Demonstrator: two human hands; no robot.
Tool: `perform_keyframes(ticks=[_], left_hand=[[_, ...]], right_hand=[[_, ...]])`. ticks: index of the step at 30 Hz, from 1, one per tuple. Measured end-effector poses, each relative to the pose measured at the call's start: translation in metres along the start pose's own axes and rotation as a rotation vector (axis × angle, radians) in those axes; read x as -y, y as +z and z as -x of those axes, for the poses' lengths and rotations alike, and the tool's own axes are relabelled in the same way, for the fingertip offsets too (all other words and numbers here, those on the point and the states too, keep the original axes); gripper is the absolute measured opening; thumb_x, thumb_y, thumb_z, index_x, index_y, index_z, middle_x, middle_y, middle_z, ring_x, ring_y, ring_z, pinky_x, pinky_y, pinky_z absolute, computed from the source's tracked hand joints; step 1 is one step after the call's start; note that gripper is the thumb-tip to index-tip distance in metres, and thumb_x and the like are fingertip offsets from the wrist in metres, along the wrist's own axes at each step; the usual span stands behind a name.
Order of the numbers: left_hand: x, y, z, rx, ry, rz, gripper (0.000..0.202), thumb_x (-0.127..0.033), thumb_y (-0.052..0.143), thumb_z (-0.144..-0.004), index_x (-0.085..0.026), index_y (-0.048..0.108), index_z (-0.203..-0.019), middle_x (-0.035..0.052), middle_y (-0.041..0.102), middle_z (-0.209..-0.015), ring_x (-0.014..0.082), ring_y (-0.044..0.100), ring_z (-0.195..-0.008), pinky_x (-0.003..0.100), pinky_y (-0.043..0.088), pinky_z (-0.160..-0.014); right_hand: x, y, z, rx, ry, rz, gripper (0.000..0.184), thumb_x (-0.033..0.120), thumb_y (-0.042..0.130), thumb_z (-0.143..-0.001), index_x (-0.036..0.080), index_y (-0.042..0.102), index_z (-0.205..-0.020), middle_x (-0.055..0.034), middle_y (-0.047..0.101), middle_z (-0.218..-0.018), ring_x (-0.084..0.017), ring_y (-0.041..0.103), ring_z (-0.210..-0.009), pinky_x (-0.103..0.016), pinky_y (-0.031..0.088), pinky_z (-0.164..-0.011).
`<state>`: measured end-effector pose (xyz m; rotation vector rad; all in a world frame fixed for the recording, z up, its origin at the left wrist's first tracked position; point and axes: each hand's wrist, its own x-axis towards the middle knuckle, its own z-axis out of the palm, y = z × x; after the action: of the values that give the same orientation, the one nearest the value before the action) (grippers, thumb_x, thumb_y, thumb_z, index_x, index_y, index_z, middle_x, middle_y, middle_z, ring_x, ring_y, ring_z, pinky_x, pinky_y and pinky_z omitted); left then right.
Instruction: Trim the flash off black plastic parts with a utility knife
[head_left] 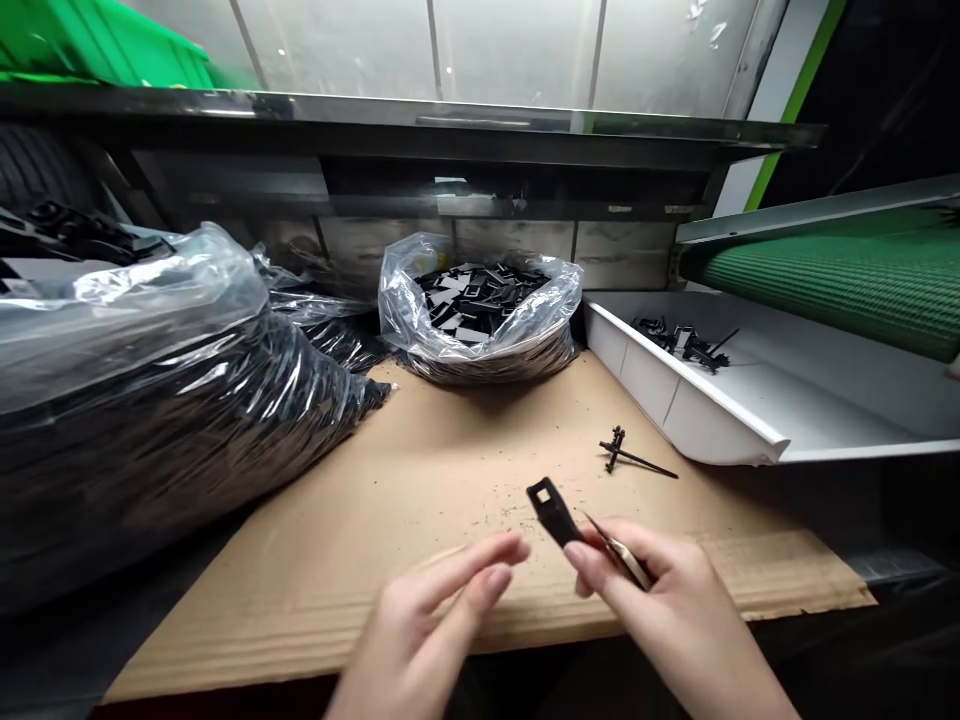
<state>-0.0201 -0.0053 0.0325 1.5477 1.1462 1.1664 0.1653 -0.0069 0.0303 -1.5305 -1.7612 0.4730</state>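
Note:
My right hand [660, 590] pinches a small flat black plastic part [553, 510] with a square hole at its top end, and a thin metal blade [619, 552] lies along the same fingers. My left hand [442, 600] hovers just left of the part with its fingers stretched out and slightly apart, holding nothing. Both hands are over the front of a brown cardboard sheet [420, 470]. A loose black sprue piece [634, 455] lies on the cardboard beyond my right hand.
An open clear bag of black parts [480, 305] stands at the back centre. A large filled plastic bag [150, 400] takes up the left. A white tray [720, 400] with a few black pieces sits on the right, below a green conveyor belt [847, 275].

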Motion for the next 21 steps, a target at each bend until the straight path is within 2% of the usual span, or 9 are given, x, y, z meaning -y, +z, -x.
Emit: perform_keyframes(ticks=[2, 4, 6, 7, 9, 12, 17, 21], left_hand=[[0.001, 0.026, -0.005, 0.115, -0.155, 0.241, 0.025, -0.036, 0.056, -0.079, -0.020, 0.068, -0.095, 0.0043, 0.071, -0.088, 0.0232, 0.064, -0.089, 0.033, 0.051, -0.080], [0.001, 0.041, -0.010, 0.144, -0.182, 0.322, 0.025, -0.033, 0.052, -0.082, -0.018, 0.066, -0.096, 0.0060, 0.070, -0.090, 0.0234, 0.064, -0.086, 0.033, 0.052, -0.074], [0.004, 0.043, -0.013, 0.079, -0.051, 0.129, 0.022, -0.029, 0.051, -0.082, -0.018, 0.065, -0.095, 0.0062, 0.069, -0.090, 0.0227, 0.064, -0.085, 0.032, 0.052, -0.072], [0.007, 0.041, -0.013, 0.045, 0.037, -0.039, 0.021, -0.026, 0.051, -0.082, -0.019, 0.065, -0.096, 0.0061, 0.068, -0.091, 0.0225, 0.063, -0.085, 0.032, 0.051, -0.073], [0.014, 0.036, -0.012, 0.006, 0.178, -0.398, 0.021, -0.020, 0.049, -0.082, -0.020, 0.064, -0.096, 0.0059, 0.066, -0.088, 0.0233, 0.060, -0.084, 0.035, 0.049, -0.072], [0.024, 0.035, -0.009, 0.012, 0.219, -0.742, 0.021, -0.015, 0.047, -0.082, -0.018, 0.065, -0.092, 0.0051, 0.061, -0.076, 0.0230, 0.058, -0.076, 0.035, 0.048, -0.064], [0.029, 0.041, -0.008, 0.004, 0.233, -0.769, 0.018, -0.016, 0.046, -0.083, -0.017, 0.064, -0.080, 0.0026, 0.056, -0.069, 0.0190, 0.057, -0.065, 0.029, 0.045, -0.054], [0.031, 0.041, -0.008, -0.020, 0.286, -0.751, 0.020, -0.017, 0.044, -0.083, -0.016, 0.063, -0.078, 0.0026, 0.056, -0.067, 0.0189, 0.056, -0.062, 0.029, 0.044, -0.052]], right_hand=[[0.005, 0.001, 0.008, 0.125, -0.011, -0.197, 0.029, 0.033, 0.048, -0.083, 0.018, 0.061, -0.061, 0.0015, 0.060, -0.056, -0.012, 0.056, -0.052, -0.018, 0.043, -0.047], [0.001, 0.004, 0.014, 0.171, -0.048, -0.271, 0.024, 0.034, 0.047, -0.084, 0.019, 0.065, -0.083, -0.0004, 0.064, -0.070, -0.014, 0.060, -0.063, -0.020, 0.047, -0.057], [-0.008, 0.006, 0.019, 0.073, -0.053, -0.147, 0.033, 0.039, 0.043, -0.086, 0.023, 0.057, -0.111, -0.0027, 0.064, -0.088, -0.017, 0.062, -0.077, -0.025, 0.049, -0.066], [-0.015, 0.006, 0.020, 0.006, -0.051, -0.034, 0.037, 0.040, 0.039, -0.088, 0.024, 0.052, -0.119, -0.0041, 0.063, -0.094, -0.018, 0.062, -0.081, -0.026, 0.049, -0.068], [-0.027, 0.008, 0.022, -0.054, -0.083, 0.185, 0.037, 0.038, 0.032, -0.090, 0.023, 0.053, -0.117, -0.0058, 0.063, -0.093, -0.020, 0.062, -0.082, -0.028, 0.049, -0.065], [-0.038, 0.011, 0.020, -0.002, -0.199, 0.340, 0.029, 0.029, 0.033, -0.091, 0.023, 0.060, -0.102, -0.0036, 0.064, -0.082, -0.018, 0.063, -0.072, -0.026, 0.046, -0.059], [-0.036, 0.015, 0.016, -0.005, -0.265, 0.406, 0.022, 0.027, 0.038, -0.090, 0.025, 0.060, -0.088, 0.0009, 0.061, -0.069, -0.016, 0.060, -0.061, -0.025, 0.038, -0.050], [-0.033, 0.015, 0.018, 0.028, -0.272, 0.380, 0.020, 0.025, 0.039, -0.089, 0.025, 0.059, -0.090, 0.0018, 0.060, -0.069, -0.015, 0.059, -0.060, -0.024, 0.038, -0.051]])
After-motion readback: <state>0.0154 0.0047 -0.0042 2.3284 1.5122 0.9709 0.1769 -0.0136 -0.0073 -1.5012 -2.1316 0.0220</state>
